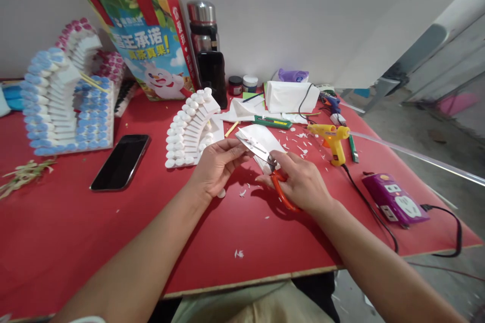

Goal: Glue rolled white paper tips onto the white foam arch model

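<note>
At right, yellow hot-glue gun (335,142); at left, white fan-shaped assembly (187,133) and black smartphone (120,162). Beneath, red tabletop (212,242); beyond, pale wall (288,15). Clamped by handles in right hand (305,179), mid-table: orange-handled scissors (281,191), long axis diagonal, tips far-left. Pinched together beside blades: left hand (220,161) (contents obscured).

Left hand (223,161): centre of frame, fingers curled, thumb and fingertips pinched together. Right hand (301,179): just right of centre, fingers curled. Both bare. Left forearm (151,242) slants from lower left; right forearm (375,257) from lower right.
</note>
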{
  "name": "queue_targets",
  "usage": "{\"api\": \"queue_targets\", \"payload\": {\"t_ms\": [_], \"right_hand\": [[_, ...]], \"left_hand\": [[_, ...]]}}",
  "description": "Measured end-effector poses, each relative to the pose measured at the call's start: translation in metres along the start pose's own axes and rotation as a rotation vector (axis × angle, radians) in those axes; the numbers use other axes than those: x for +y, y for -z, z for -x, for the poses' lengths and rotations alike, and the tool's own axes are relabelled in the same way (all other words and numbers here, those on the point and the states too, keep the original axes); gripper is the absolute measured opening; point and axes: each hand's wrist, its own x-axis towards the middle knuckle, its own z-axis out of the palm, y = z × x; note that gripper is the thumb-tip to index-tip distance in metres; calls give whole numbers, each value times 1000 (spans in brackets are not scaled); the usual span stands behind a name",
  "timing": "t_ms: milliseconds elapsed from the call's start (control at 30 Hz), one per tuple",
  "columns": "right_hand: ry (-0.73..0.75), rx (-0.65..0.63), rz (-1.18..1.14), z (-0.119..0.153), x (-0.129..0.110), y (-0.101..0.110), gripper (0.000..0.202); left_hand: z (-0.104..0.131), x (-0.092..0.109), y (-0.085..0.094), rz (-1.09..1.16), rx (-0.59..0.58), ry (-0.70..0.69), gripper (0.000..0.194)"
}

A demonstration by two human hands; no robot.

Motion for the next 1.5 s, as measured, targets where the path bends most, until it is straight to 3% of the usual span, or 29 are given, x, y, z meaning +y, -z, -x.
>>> {"api": "queue_targets", "payload": {"t_ms": [300,500,767,1000,1133,1300,1500], "right_hand": [[59,65,-29,4,7,-4,49],[21,65,-123,1,4,-2,44],[-111,208,-160,-4,14,5,42],[-111,115,-166,-3,11,8,50],[-23,58,-151,-3,10,12,63],[65,58,-119,-3,10,11,64],[93,50,-52,-3,4,8,66]], "left_hand": [[0,1,0,48,2,60,16],[-2,1,3,84,1,90,18],[0,2,8,102,-81,128,24],[-2,2,7,115,-94,119,26],[-2,3,9,140,-99,119,19],[-3,4,9,127,-106,104,15],[-3,3,9,96,-130,81,26]]}}
